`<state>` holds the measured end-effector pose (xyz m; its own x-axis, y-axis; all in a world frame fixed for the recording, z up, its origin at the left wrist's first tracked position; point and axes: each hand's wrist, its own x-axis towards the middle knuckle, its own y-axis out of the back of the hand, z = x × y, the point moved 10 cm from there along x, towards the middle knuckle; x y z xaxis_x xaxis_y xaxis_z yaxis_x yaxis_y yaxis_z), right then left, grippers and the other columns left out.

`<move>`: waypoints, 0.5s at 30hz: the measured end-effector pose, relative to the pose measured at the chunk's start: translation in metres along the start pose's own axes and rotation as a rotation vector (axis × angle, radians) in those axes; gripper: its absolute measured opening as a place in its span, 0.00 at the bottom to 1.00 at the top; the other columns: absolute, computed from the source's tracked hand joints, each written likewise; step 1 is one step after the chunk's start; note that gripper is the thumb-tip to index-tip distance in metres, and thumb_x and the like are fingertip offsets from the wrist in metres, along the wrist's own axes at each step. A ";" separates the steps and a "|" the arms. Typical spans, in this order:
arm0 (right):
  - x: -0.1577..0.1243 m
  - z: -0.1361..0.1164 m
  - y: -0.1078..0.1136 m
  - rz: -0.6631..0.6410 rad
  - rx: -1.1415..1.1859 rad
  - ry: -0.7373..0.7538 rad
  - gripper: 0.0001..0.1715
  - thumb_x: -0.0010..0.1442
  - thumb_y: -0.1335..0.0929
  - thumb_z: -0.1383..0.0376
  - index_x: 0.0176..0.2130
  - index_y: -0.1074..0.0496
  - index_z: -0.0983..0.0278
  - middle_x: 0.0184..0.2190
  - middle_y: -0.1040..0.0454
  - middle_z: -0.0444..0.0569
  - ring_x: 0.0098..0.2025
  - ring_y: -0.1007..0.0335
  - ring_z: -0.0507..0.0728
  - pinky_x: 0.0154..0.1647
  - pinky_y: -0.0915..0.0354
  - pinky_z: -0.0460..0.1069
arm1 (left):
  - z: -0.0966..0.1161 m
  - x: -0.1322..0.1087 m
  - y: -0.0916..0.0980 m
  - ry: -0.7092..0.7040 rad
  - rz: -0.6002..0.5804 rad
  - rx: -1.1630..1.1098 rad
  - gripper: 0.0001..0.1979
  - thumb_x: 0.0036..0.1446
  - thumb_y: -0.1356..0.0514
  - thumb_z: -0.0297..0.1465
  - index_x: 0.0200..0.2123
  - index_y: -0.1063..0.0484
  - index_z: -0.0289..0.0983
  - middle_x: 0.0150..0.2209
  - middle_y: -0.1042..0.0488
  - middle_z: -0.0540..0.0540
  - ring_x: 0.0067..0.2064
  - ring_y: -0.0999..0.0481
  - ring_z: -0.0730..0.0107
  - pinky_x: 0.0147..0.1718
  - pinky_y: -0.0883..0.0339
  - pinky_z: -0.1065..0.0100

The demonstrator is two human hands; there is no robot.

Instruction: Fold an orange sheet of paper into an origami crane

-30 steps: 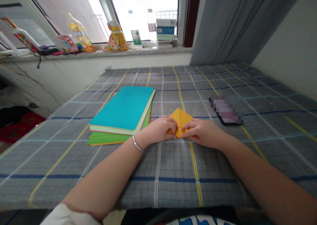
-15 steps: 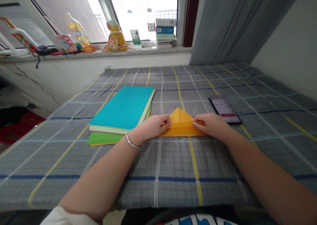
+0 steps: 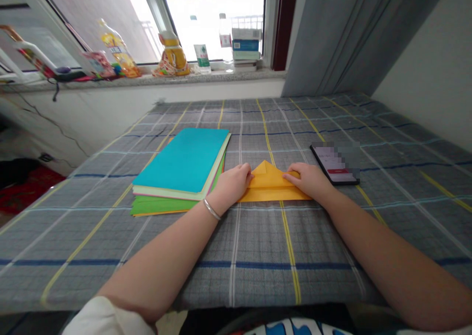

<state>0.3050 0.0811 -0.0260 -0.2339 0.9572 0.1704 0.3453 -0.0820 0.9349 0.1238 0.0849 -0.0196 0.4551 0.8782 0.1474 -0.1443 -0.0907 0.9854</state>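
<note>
A folded sheet of orange-yellow paper (image 3: 271,193) lies on the checked cloth, with a pointed peak at its far side and a flat strip along its near edge. My left hand (image 3: 235,181) pinches the left part of the paper, its fingers curled in. At the other side, my right hand (image 3: 308,178) grips the paper's right part between thumb and fingers. Beside my left hand rests a stack of coloured paper (image 3: 184,160), with a blue sheet on top and pale green, green and orange edges below.
A phone (image 3: 335,165) with a lit screen lies right of my right hand. The grey checked cloth (image 3: 258,246) covers the surface. Bottles, a yellow jug (image 3: 175,57) and stacked boxes (image 3: 246,45) stand on the windowsill behind. A grey curtain (image 3: 328,40) hangs at right.
Both hands have shifted slightly away from me along the paper, and the right has moved a little left. The near strip's fold line now shows more plainly.
</note>
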 end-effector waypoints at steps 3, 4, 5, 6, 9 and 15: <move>0.002 0.001 -0.004 -0.010 -0.052 0.003 0.14 0.62 0.36 0.57 0.35 0.26 0.62 0.37 0.23 0.50 0.39 0.28 0.59 0.38 0.38 0.51 | 0.000 0.000 -0.003 0.023 -0.003 0.044 0.10 0.67 0.52 0.35 0.40 0.34 0.37 0.38 0.25 0.44 0.37 0.23 0.63 0.34 0.35 0.67; 0.002 0.001 -0.005 -0.013 -0.062 0.000 0.14 0.62 0.36 0.56 0.35 0.26 0.62 0.37 0.23 0.50 0.39 0.28 0.59 0.38 0.38 0.51 | 0.000 0.000 -0.003 0.028 -0.005 0.057 0.10 0.68 0.52 0.35 0.40 0.34 0.37 0.38 0.25 0.43 0.37 0.23 0.63 0.33 0.35 0.67; 0.002 0.001 -0.006 -0.013 -0.069 -0.002 0.14 0.62 0.36 0.56 0.35 0.26 0.62 0.37 0.23 0.50 0.39 0.28 0.59 0.38 0.38 0.51 | 0.000 -0.001 -0.003 0.033 -0.004 0.068 0.10 0.68 0.52 0.34 0.40 0.34 0.37 0.38 0.25 0.43 0.36 0.23 0.62 0.32 0.35 0.66; 0.002 0.001 -0.006 -0.011 -0.075 -0.003 0.14 0.62 0.36 0.56 0.35 0.26 0.62 0.38 0.23 0.50 0.39 0.28 0.59 0.38 0.38 0.51 | 0.001 -0.001 -0.003 0.034 -0.002 0.077 0.10 0.68 0.52 0.34 0.41 0.34 0.37 0.38 0.25 0.43 0.36 0.23 0.62 0.32 0.35 0.66; 0.002 -0.001 -0.006 -0.005 -0.091 0.003 0.14 0.62 0.36 0.56 0.36 0.26 0.62 0.38 0.22 0.50 0.40 0.28 0.58 0.38 0.38 0.50 | 0.004 -0.003 -0.002 0.040 0.011 0.102 0.10 0.67 0.52 0.34 0.41 0.33 0.37 0.38 0.26 0.43 0.36 0.23 0.61 0.30 0.36 0.65; 0.002 -0.002 -0.008 -0.026 -0.137 -0.024 0.15 0.63 0.36 0.57 0.37 0.25 0.63 0.38 0.22 0.51 0.40 0.28 0.59 0.38 0.38 0.51 | 0.019 -0.006 0.014 -0.034 0.154 0.191 0.10 0.64 0.50 0.29 0.37 0.29 0.35 0.37 0.25 0.39 0.44 0.25 0.50 0.45 0.36 0.50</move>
<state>0.3004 0.0836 -0.0323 -0.2187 0.9658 0.1391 0.2120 -0.0922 0.9729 0.1362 0.0694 -0.0047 0.4704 0.8312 0.2964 -0.0466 -0.3120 0.9489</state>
